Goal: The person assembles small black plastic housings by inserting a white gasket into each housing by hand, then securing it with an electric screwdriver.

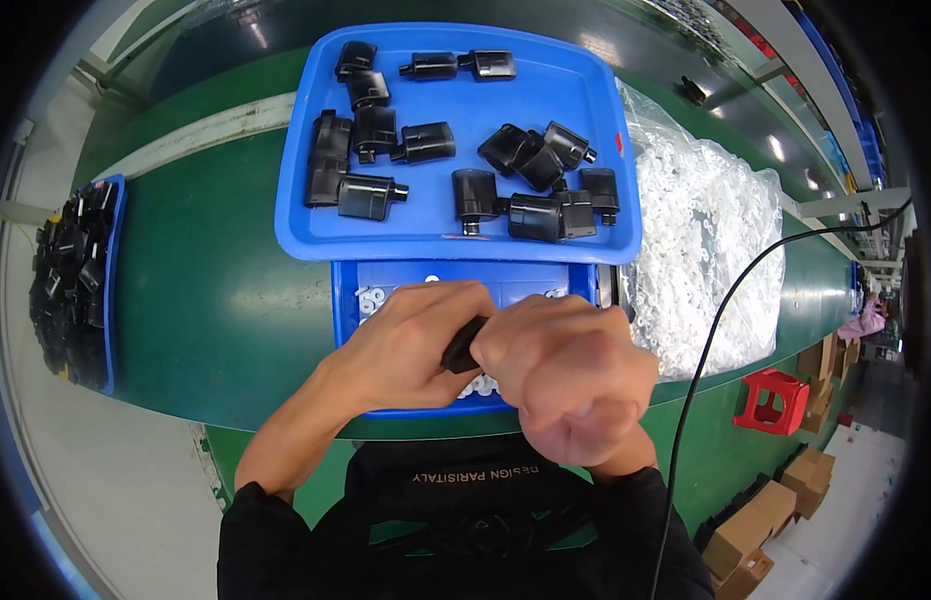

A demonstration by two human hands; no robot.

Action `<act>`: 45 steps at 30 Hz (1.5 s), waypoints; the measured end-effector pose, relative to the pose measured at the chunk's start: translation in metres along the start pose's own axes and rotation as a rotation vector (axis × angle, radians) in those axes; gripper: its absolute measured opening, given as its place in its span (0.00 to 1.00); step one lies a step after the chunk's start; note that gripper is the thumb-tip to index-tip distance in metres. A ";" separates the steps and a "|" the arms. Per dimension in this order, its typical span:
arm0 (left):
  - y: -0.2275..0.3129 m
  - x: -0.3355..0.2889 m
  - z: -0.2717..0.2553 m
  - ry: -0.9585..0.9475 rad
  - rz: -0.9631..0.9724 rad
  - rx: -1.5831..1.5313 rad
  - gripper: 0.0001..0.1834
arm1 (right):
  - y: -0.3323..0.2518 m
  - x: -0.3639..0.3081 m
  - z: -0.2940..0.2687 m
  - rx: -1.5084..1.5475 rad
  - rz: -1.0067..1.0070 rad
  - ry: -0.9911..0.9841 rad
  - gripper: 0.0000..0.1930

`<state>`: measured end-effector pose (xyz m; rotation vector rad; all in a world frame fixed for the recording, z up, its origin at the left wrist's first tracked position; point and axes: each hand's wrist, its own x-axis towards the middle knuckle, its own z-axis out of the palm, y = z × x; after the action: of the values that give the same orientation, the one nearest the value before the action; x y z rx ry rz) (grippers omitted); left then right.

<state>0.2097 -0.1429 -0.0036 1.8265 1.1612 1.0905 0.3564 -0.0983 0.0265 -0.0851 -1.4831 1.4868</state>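
Observation:
My left hand is closed around a black plastic part, whose dark end shows between my two hands. My right hand is curled into a fist right against it. What lies inside the right fist is hidden by the knuckles. Both hands hover over a blue bin with small white plastic pieces in it. Beyond it is a large blue tray where several black plastic housings with short stubby necks lie scattered, some touching.
A clear plastic bag full of white pieces lies to the right on the green table. At the far left stands another blue tray heaped with black parts. A black cable hangs at the right, near a red stool and cardboard boxes.

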 end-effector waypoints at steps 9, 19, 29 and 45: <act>0.002 0.015 -0.011 0.019 -0.022 0.108 0.13 | -0.078 0.002 -0.036 -0.059 -0.370 0.213 0.07; 0.044 0.073 -0.076 0.234 -0.254 0.133 0.19 | 0.025 -0.042 -0.037 -1.372 -0.127 -0.603 0.06; -0.122 0.260 -0.138 0.125 -0.305 1.064 0.26 | 0.050 -0.056 -0.032 -1.420 -0.107 -0.478 0.05; -0.065 0.203 -0.062 -0.194 -0.038 0.941 0.18 | 0.050 -0.050 -0.038 -1.415 -0.120 -0.527 0.06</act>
<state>0.1807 0.0758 0.0207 2.4967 1.7399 0.3017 0.3779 -0.0919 -0.0501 -0.4538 -2.6468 0.0947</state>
